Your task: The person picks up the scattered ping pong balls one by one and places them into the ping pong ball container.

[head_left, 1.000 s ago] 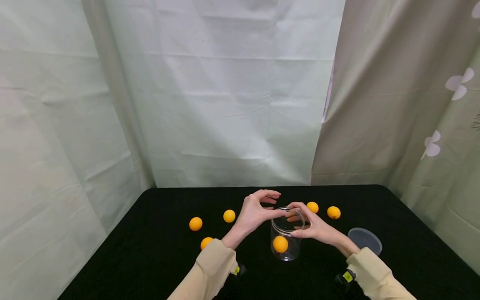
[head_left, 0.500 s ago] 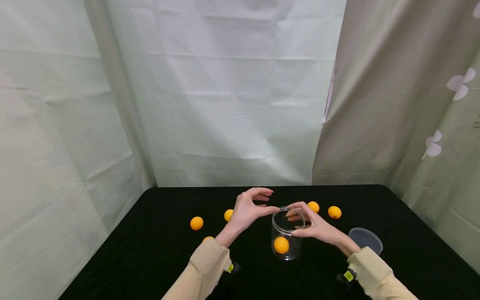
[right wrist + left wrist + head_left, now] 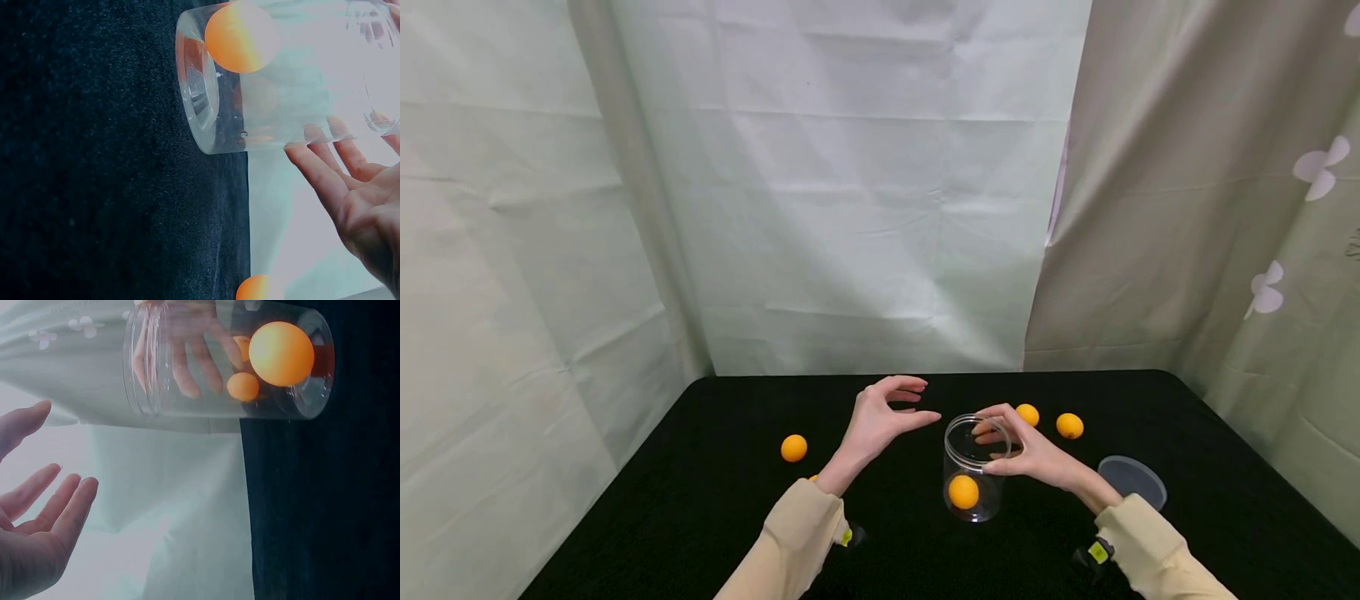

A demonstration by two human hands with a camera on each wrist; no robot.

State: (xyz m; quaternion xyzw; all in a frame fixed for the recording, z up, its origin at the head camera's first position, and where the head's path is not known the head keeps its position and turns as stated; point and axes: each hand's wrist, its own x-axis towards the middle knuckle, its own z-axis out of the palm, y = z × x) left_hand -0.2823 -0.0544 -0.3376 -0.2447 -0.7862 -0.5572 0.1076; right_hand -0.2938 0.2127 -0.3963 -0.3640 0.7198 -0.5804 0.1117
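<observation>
A clear plastic jar [image 3: 973,504] stands upright on the black table, uncapped, with an orange ping-pong ball [image 3: 963,492] inside near its bottom. My right hand [image 3: 1033,454] grips the jar around its neck from the right, thumb on the near side and fingers behind. In the right wrist view its fingers [image 3: 315,169] lie along the jar wall. To the left of the rim, my left hand [image 3: 876,425] hovers with nothing in it, fingers and thumb spread apart. The left wrist view shows the left hand's fingertips [image 3: 87,487] away from the jar.
Two orange balls, the nearer-to-jar ball [image 3: 1027,415] and the outer ball [image 3: 1070,426], lie behind the right hand. Another ball [image 3: 793,447] sits far left; one more is mostly covered by the left sleeve [image 3: 801,521]. A round translucent lid [image 3: 1132,482] lies right, near the right forearm.
My left hand has drawn back leftward from above the jar's mouth, now covering a ball behind it. My right hand keeps its grip and the jar stays put.
</observation>
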